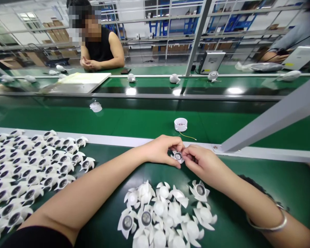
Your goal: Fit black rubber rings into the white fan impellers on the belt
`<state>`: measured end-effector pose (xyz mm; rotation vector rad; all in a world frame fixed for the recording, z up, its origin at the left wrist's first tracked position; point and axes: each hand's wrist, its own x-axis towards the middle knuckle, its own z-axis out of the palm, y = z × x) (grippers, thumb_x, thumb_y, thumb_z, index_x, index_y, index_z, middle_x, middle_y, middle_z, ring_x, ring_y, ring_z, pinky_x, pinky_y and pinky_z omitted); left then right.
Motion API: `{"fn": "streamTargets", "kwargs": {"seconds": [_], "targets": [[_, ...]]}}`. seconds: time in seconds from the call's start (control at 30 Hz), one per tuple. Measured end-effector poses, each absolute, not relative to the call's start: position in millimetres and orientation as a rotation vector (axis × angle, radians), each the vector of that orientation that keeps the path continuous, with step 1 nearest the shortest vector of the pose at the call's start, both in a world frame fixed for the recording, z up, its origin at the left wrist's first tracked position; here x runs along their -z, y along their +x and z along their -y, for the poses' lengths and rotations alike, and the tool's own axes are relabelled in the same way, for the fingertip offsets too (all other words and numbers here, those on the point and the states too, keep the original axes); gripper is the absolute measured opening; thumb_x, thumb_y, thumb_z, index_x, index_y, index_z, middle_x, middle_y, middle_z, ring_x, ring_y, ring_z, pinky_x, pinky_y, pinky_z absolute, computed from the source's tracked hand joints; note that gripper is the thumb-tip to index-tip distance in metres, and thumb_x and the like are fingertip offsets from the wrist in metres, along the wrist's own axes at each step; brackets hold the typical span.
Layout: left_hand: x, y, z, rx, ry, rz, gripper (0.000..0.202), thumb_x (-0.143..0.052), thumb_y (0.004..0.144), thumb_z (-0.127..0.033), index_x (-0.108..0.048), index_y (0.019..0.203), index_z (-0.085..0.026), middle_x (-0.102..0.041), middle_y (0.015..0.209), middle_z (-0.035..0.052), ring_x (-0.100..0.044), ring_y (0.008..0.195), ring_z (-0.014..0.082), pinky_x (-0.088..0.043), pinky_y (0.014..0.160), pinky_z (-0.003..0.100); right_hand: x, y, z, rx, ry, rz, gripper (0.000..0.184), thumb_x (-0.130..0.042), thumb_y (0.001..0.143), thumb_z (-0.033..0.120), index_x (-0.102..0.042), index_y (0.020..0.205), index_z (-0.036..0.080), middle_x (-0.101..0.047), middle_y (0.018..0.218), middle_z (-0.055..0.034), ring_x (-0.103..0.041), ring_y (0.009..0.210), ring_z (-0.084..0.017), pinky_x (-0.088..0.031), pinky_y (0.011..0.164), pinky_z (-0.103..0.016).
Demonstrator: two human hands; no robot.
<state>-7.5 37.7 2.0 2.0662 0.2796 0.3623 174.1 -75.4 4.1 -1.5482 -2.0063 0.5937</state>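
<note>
A small white fan blade wheel (177,156) with a dark metal hub lies between my two hands, close to the bench's far edge strip. My left hand (162,150) curves around it, thumb and fingers closed on its rim. Against its right side, my right hand (199,159) has its fingertips pinched together; whether they grip the wheel or a tiny part at it is hidden. Below my hands lies a loose pile of white fan wheels (160,209), several with the hub side up. One hub-up wheel (199,190) sits at the pile's upper right.
Many hub-up fan wheels (28,165) lie in rows at left. A white round housing with a yellow wire (181,124) and another white part (95,106) sit on the green belt. A slanted grey post (268,117) stands at right. A person (100,51) sits opposite.
</note>
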Motion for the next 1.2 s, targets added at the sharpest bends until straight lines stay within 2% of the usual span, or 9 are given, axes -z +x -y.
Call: {"fn": "streamTargets", "kwargs": {"seconds": [0.33,0.57,0.67,0.77,0.97,1.03,1.1,1.17,1.2], "targets": [[-2.9,-7.8,-37.1,-0.338,1.952,-0.286,0.051,-0.086,0.060,-0.015,-0.048,0.094,-0.020,-0.065,0.093,-0.0009,-0.062,0.090,0.0155,-0.050,0.088,0.030,2.3,164.8,71.9,-0.101,-1.478,2.207,0.012,-0.050,0.089,0.016,-0.056,0.079,0.020,-0.063,0.080,-0.0062,-0.058,0.067,-0.018,-0.044,0.057,-0.028],[0.4,-8.4,-39.3,-0.335,1.914,-0.277,0.054,-0.088,0.058,-0.017,-0.048,0.093,-0.020,-0.066,0.097,0.0008,-0.064,0.094,0.0172,-0.051,0.091,0.033,-2.0,165.9,76.6,0.173,-1.307,2.390,0.017,-0.047,0.093,0.016,-0.064,0.089,0.016,-0.066,0.081,-0.0083,-0.063,0.073,-0.021,-0.047,0.062,-0.032],[6.3,-8.0,-41.0,-0.341,1.829,-0.223,0.054,-0.088,0.058,-0.019,-0.046,0.092,-0.020,-0.067,0.106,0.0043,-0.065,0.098,0.0187,-0.051,0.094,0.036,-7.7,164.9,86.7,0.371,-1.242,2.518,0.022,-0.047,0.093,0.015,-0.069,0.096,0.013,-0.064,0.070,-0.0061,-0.061,0.063,-0.022,-0.042,0.058,-0.036],[12.4,-7.0,-42.8,-0.341,1.781,-0.203,0.056,-0.089,0.057,-0.020,-0.046,0.093,-0.021,-0.068,0.106,0.0048,-0.066,0.098,0.0187,-0.051,0.094,0.036,-22.0,170.4,91.9,0.333,-1.300,2.511,0.024,-0.046,0.094,0.017,-0.070,0.094,0.016,-0.064,0.066,-0.0040,-0.060,0.058,-0.020,-0.041,0.059,-0.037],[9.7,-8.7,-43.3,-0.343,1.970,-0.190,0.052,-0.087,0.063,-0.024,-0.046,0.095,-0.022,-0.070,0.106,0.0030,-0.065,0.099,0.0194,-0.048,0.093,0.035,-67.7,175.6,22.1,0.045,-1.612,1.975,0.020,-0.056,0.090,0.034,-0.071,0.096,0.023,-0.071,0.096,-0.0066,-0.067,0.079,-0.021,-0.049,0.061,-0.031],[6.3,-10.9,-42.5,-0.341,2.047,-0.155,0.046,-0.085,0.067,-0.029,-0.048,0.094,-0.022,-0.070,0.110,0.0031,-0.065,0.102,0.0203,-0.048,0.093,0.034,-71.5,158.1,-19.3,0.027,-1.514,2.152,0.031,-0.059,0.083,0.025,-0.069,0.112,0.021,-0.068,0.110,-0.0100,-0.065,0.095,-0.025,-0.053,0.074,-0.034],[4.4,-13.0,-42.0,-0.333,2.091,-0.116,0.042,-0.083,0.071,-0.031,-0.050,0.096,-0.022,-0.070,0.113,0.0030,-0.065,0.104,0.0205,-0.048,0.092,0.033,-67.1,131.8,-54.5,0.138,-1.382,2.451,0.056,-0.060,0.076,0.013,-0.060,0.131,0.019,-0.056,0.135,-0.0148,-0.054,0.121,-0.032,-0.049,0.093,-0.043],[4.6,-14.1,-42.0,-0.318,2.116,-0.091,0.040,-0.081,0.072,-0.029,-0.053,0.100,-0.021,-0.070,0.114,0.0035,-0.065,0.106,0.0206,-0.048,0.094,0.033,-58.1,105.2,-76.9,0.215,-1.358,2.753,0.072,-0.060,0.071,0.003,-0.055,0.139,0.026,-0.046,0.147,-0.0135,-0.046,0.131,-0.036,-0.047,0.095,-0.045],[5.2,-14.2,-42.2,-0.312,2.127,-0.085,0.040,-0.081,0.072,-0.028,-0.055,0.102,-0.020,-0.070,0.114,0.0041,-0.064,0.107,0.0208,-0.047,0.095,0.032,-53.3,94.7,-83.1,0.219,-1.384,2.868,0.075,-0.059,0.069,0.000,-0.056,0.138,0.030,-0.048,0.145,-0.0120,-0.050,0.127,-0.034,-0.049,0.090,-0.041]]}}
